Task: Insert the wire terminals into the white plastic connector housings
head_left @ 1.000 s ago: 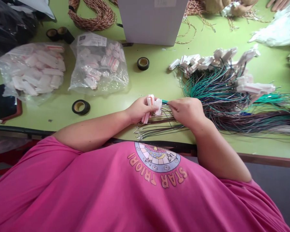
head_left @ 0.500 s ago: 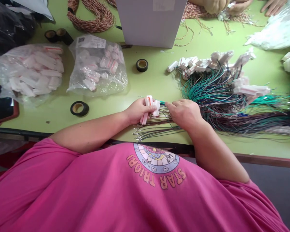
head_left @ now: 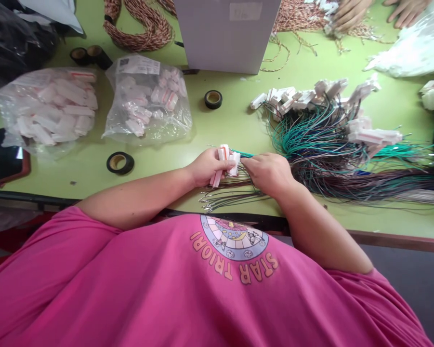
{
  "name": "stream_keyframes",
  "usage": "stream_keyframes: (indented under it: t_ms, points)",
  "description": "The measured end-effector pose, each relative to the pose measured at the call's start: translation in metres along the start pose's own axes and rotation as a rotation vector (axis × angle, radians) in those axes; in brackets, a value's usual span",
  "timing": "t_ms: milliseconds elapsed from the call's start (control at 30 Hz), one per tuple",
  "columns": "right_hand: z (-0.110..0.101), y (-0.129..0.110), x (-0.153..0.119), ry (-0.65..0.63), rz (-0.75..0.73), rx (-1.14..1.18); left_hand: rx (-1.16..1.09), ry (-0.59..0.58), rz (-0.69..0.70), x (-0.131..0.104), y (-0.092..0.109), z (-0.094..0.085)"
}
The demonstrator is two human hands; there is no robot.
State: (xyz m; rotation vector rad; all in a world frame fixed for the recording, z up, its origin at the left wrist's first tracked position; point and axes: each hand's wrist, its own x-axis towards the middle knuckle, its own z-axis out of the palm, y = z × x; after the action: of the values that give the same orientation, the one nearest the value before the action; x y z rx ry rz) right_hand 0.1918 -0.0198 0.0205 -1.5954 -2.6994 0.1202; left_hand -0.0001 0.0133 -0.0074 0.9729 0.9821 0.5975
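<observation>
My left hand (head_left: pixel 206 167) is closed around white plastic connector housings (head_left: pixel 223 159) with orange-red stripes. Green wires (head_left: pixel 244 154) run from the housings to the right. Close beside them, my right hand (head_left: pixel 269 172) has its thumb and forefinger pinched at a wire by the housing's right side; its other fingers are curled. Under both hands lie loose dark wires (head_left: pixel 234 196) with metal terminals at their left ends. To the right spreads a big bundle of green and dark wires (head_left: pixel 310 135), with white connector housings (head_left: pixel 289 99) on its far ends.
Two clear bags (head_left: pixel 50 108) (head_left: pixel 148 96) of housings lie left. Black tape rolls (head_left: pixel 120 163) (head_left: pixel 213 99) and a phone (head_left: pixel 9 156) rest on the green table (head_left: pixel 166 164). A grey box (head_left: pixel 226 38) stands at the back. Another person's hands (head_left: pixel 354 12) are over twisted wires at the back right.
My right hand has moved slightly left, closer to the housings. The left hand keeps its hold. At the back, the other person's hands have shifted.
</observation>
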Motion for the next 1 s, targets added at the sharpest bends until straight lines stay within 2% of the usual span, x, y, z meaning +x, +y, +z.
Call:
stream_keyframes:
  t_ms: [167,467,767,933,1000]
  points:
    - [0.006,0.003,0.002,0.103,0.080,0.245,0.028,-0.005,0.021,-0.002,0.000,0.000]
    - [0.014,-0.002,0.005,0.032,0.083,0.343,0.085,-0.036,0.057,-0.004,0.000,0.001]
    - [0.018,-0.005,0.007,0.093,0.158,0.500,0.116,-0.010,0.053,-0.006,0.001,0.003]
    - [0.008,0.016,0.009,0.007,0.134,0.741,0.155,-0.019,0.050,-0.007,0.003,0.003]
    - [0.008,0.026,0.011,0.120,0.153,0.728,0.165,-0.015,0.035,-0.008,0.003,0.003]
